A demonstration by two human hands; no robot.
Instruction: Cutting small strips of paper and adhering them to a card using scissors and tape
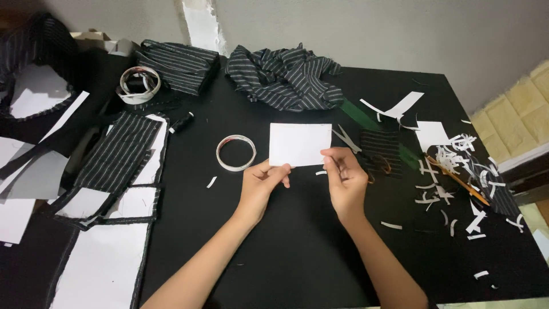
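left hand (262,182): pinching the lower left corner of the white paper rectangle (300,144), mid-frame, fingers closing on its edge
right hand (345,178): gripping the lower right edge of the same paper, holding it just over the black worktop (297,252)
tape ring (235,153): lying flat just left of the paper, near the left hand
scissors (366,153): resting right of the paper, partly hiding behind the right hand
striped cloth heap (284,77): bunching up at top centre
paper scraps (457,171): scattering all over the right side
striped panels with white backing (117,166): piling up along the left of the frame
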